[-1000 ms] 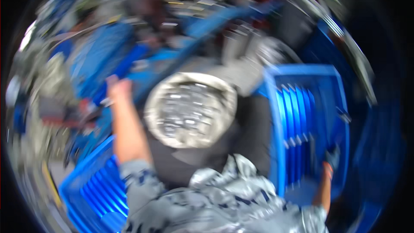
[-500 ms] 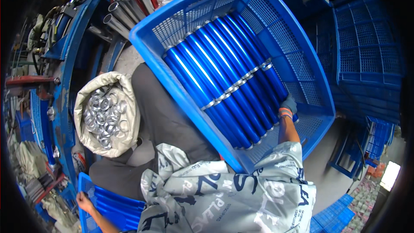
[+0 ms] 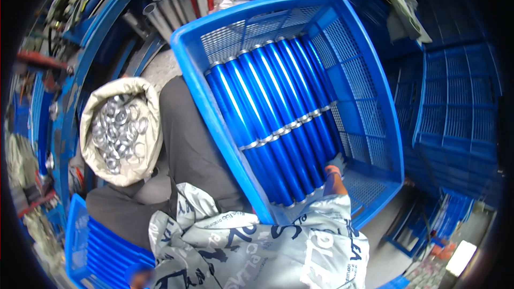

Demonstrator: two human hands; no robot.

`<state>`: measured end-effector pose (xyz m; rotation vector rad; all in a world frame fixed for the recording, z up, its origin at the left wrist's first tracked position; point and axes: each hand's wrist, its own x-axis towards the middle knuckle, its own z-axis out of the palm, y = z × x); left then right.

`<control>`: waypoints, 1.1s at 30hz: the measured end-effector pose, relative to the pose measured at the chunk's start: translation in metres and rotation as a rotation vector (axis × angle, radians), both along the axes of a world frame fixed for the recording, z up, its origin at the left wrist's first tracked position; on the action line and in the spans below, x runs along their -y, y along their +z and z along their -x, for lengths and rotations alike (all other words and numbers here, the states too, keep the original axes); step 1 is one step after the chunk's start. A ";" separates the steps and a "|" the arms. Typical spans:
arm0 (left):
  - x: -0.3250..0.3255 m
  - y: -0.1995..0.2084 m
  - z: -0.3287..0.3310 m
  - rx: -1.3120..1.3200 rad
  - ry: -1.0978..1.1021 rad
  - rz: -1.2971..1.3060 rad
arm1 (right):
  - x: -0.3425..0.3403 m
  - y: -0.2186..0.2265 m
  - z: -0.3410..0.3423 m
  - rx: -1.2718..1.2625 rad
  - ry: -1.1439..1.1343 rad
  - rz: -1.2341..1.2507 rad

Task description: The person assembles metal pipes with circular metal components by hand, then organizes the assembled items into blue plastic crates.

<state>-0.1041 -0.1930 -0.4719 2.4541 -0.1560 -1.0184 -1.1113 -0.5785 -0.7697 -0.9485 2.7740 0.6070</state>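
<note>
1. The right hand (image 3: 336, 164), gloved, rests inside the large blue crate (image 3: 369, 75), its fingers on the near end of a blue tube (image 3: 316, 144); whether they pinch it cannot be told.
2. The blue tubes lie side by side in two end-to-end rows, filling the crate's left half.
3. The left hand is out of sight.
4. Left of the crate, an open sack of metal rings (image 3: 119, 128) stands.
5. A second blue crate (image 3: 85, 246) sits near left.

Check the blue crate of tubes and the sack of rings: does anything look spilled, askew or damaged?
Nothing stands out. The blue tubes lie parallel in two neat rows inside the crate, and the metal rings stay inside their sack.
</note>
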 end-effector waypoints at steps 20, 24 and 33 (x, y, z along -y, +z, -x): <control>-0.006 -0.096 0.127 -0.188 0.106 -0.250 | -0.032 -0.070 0.064 -0.020 0.240 -0.378; -0.149 -0.087 0.057 -0.174 0.373 -0.203 | 0.149 0.026 0.066 -0.134 0.417 0.263; 0.034 0.139 -0.109 0.309 0.227 0.462 | 0.299 0.399 -0.552 1.334 1.210 1.004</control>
